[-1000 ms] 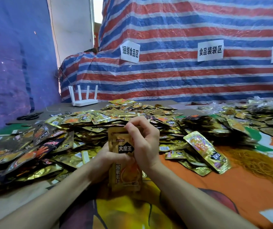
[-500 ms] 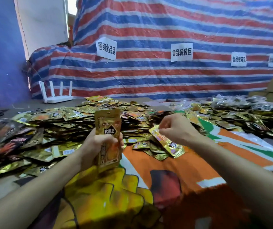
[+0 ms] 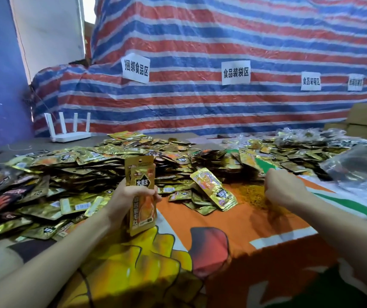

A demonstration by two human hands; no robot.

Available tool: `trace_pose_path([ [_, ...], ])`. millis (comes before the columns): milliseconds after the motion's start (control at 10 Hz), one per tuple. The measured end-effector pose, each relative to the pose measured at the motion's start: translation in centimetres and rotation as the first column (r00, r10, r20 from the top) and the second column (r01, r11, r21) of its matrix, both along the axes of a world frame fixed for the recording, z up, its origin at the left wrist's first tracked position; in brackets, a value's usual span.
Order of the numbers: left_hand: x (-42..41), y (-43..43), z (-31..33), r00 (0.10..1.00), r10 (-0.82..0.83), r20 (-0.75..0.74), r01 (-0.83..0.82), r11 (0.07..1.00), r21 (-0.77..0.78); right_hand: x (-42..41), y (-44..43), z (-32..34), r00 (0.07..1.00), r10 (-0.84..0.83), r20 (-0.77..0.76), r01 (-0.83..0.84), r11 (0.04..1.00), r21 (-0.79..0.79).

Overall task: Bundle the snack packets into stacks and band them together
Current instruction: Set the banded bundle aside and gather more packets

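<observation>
While our left hand [image 3: 127, 197] grips the packet stack [image 3: 142, 174] upright, our right hand [image 3: 285, 188], at three o'clock from it, curls into the rubber bands [image 3: 251, 194]. We cannot tell whether it holds any, and we should pinch just one.

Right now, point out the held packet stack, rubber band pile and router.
packet stack [image 3: 143, 211]: head view, orange lower front.
rubber band pile [image 3: 248, 193]: head view, heap's middle.
router [image 3: 71, 137]: head view, white base.

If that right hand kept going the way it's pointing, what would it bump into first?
Most likely the heap of yellow rubber bands on the cloth: the right hand curls down toward it, and its fingertips may be touching it; depth is unclear.
</observation>
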State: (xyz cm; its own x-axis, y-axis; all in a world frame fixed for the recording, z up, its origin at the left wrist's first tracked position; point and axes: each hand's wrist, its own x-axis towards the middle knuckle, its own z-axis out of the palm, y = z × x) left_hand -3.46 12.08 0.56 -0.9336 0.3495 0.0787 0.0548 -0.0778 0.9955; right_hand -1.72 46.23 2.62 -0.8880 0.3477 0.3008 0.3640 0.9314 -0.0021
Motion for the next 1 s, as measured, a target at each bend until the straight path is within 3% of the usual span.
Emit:
trace_pose_path([
  [300, -1.9, -2.3, 0.1, 0.987, 0.158, -0.009, -0.158, 0.987, -0.027, -1.3, -1.2, 3.1, 0.993, -0.056, -0.103, 0.045, 0.993, -0.108],
  [500, -2.2, -3.7, 0.2, 0.992, 0.12, -0.044, -0.119, 0.993, 0.021, -2.2, -2.0, 3.4, 0.999, -0.041, -0.018, 0.039, 0.994, -0.103],
  [600, -2.4, -4.2, 0.2, 0.995, 0.096, -0.028, -0.095, 0.995, 0.031, -2.6, -3.2, 3.7, 0.998, -0.023, -0.062, 0.017, 0.995, -0.095],
  [700, -2.7, -4.5, -0.1, 0.995, 0.1, 0.004, -0.1, 0.994, 0.052, -3.2, -5.7, 4.2, 0.965, 0.158, -0.209, -0.196, 0.965, -0.176],
  [800, -3.4, -5.0, -0.5, 0.992, 0.088, 0.085, -0.1, 0.985, 0.144, -3.6, -10.2, 4.1, 0.829, 0.422, -0.368, -0.543, 0.765, -0.346],
  [900, -4.0, -5.9, -1.0, 0.983, 0.069, 0.173, -0.112, 0.961, 0.253, -4.3, -15.8, 3.2, 0.692, 0.524, -0.496, -0.717, 0.423, -0.554],
  [1000, -4.4, -6.8, -1.3, 0.981, 0.048, 0.19, -0.102, 0.954, 0.283, -6.0, -21.1, 1.8, 0.615, 0.524, -0.589, -0.754, 0.173, -0.633],
])
